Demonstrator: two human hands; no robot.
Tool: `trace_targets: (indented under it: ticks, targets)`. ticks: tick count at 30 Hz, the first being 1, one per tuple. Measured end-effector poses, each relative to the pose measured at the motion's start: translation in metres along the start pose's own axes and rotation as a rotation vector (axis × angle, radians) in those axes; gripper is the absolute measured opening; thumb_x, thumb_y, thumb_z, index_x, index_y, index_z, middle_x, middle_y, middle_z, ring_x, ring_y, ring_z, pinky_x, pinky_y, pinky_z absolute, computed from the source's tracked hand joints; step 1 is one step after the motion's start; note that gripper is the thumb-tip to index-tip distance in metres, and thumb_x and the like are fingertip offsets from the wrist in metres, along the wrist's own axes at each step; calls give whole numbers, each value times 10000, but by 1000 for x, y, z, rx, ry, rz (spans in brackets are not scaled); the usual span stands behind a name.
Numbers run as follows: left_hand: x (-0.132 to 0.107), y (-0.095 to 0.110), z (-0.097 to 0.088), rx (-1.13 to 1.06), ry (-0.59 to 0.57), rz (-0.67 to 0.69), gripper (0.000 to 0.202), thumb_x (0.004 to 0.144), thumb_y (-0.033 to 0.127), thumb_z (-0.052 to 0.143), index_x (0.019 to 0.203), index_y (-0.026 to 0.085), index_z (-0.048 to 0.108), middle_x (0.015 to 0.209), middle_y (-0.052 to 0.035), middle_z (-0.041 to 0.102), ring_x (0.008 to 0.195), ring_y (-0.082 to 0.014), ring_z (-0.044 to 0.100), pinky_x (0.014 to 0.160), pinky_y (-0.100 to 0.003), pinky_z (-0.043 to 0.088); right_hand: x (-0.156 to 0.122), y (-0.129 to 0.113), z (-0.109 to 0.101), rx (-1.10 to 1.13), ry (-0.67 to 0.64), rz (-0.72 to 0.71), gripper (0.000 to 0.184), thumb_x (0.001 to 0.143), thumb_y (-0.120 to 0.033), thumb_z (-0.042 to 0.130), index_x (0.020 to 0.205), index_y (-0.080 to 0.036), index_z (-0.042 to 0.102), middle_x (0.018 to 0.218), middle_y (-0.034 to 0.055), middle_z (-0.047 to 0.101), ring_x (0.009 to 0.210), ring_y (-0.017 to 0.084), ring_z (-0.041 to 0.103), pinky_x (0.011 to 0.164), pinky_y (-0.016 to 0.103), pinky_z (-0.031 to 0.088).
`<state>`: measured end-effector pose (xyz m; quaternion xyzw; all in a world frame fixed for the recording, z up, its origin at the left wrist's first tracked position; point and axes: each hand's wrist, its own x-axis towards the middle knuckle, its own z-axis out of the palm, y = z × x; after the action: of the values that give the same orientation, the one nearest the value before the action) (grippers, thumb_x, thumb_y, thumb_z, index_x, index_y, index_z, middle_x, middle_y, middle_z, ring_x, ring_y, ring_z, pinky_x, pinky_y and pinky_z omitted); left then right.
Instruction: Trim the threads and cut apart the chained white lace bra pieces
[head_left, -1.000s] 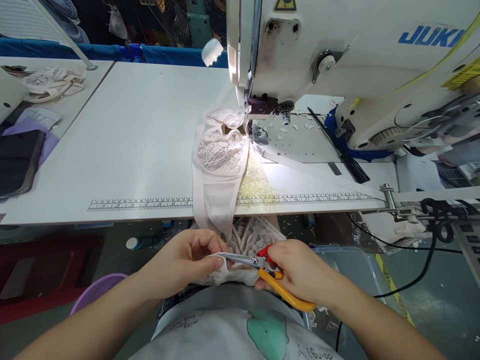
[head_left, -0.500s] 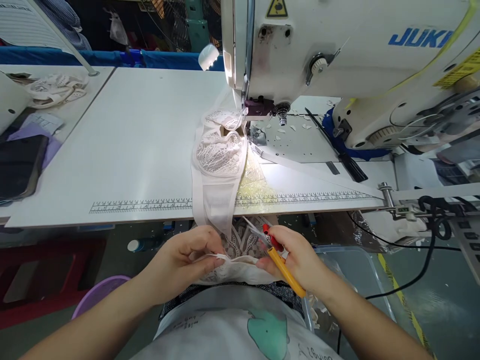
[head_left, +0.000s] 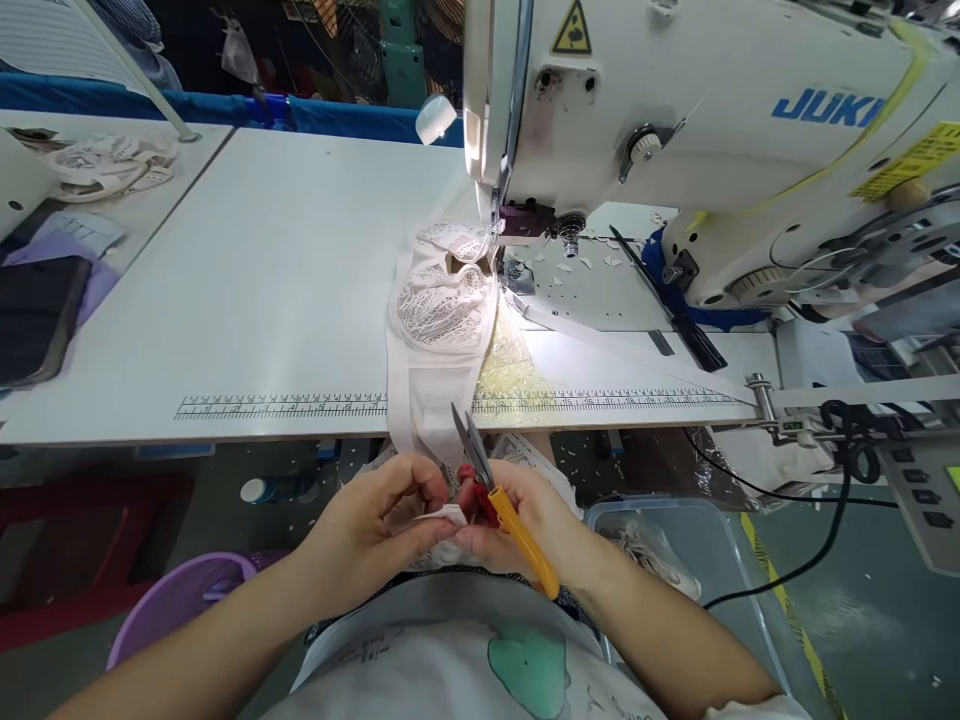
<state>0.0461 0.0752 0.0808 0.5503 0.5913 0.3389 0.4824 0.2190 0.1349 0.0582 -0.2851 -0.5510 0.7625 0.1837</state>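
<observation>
My left hand (head_left: 386, 512) pinches the edge of a white lace bra (head_left: 450, 514) above my lap, thumb against fingers. Close beside it, my right hand (head_left: 529, 508) is closed round scissors (head_left: 525, 540) with a yellow and a red handle. Their blades point up and away, towards the table edge, slightly parted. The right fingertips are close to the pinched fabric; whether they grip it too, I cannot tell. Another white lace bra (head_left: 442, 310) lies under the sewing machine's needle area, its band hanging over the front edge. Both hands cover much of the fabric in my lap.
A white sewing machine (head_left: 712, 110) stands at the right on the white table (head_left: 285, 270). A black-handled tool (head_left: 697, 340) lies beside its base. At the left are a phone (head_left: 41, 320) and white garments (head_left: 112, 165). Below stand a purple bin (head_left: 172, 610) and a clear tub (head_left: 720, 540).
My right hand has moved left, close to my left hand. The scissors have turned so their blades rise in front of the table edge. The view has shifted slightly.
</observation>
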Motion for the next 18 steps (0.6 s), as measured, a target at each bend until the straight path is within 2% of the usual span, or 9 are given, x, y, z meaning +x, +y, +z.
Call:
trace_targets:
  ticks: [5, 7, 11, 15, 18]
  targets:
    - [-3, 0, 0, -62, -32, 39, 136, 785, 235, 565, 704, 205, 460, 741, 5, 556, 690, -141, 534, 589, -227, 438, 1, -5, 0, 119, -41, 46, 371, 636, -470, 706, 709, -170, 501, 622, -28, 483, 543, 100, 448, 504, 233, 395]
    - [-3, 1, -1, -60, -52, 55, 142, 794, 208, 557, 696, 203, 454, 758, 4, 551, 703, -136, 534, 602, -224, 436, 1, -5, 1, 154, -55, 78, 387, 632, -492, 701, 698, -167, 501, 608, -27, 488, 531, 98, 453, 503, 235, 392]
    - [-4, -1, -1, -66, -66, 122, 140, 807, 163, 541, 691, 198, 471, 755, 7, 546, 727, -131, 544, 617, -213, 434, 0, -2, 3, 150, -7, 54, 364, 573, -388, 764, 708, -170, 505, 629, -32, 501, 539, 88, 444, 498, 220, 378]
    - [-5, -3, -1, -130, -29, 206, 106, 755, 148, 601, 694, 191, 526, 904, -15, 565, 791, -129, 551, 645, -197, 436, -2, -4, 7, 34, 93, -30, 227, 648, -295, 676, 709, -187, 486, 594, -40, 483, 503, 86, 430, 456, 217, 370]
    - [-5, -2, -2, -145, -38, 196, 172, 794, 204, 539, 625, 178, 515, 946, -31, 567, 805, -140, 553, 638, -203, 430, -4, -5, 10, -76, 196, -123, 126, 649, -216, 604, 698, -193, 490, 589, -30, 510, 490, 96, 454, 445, 225, 385]
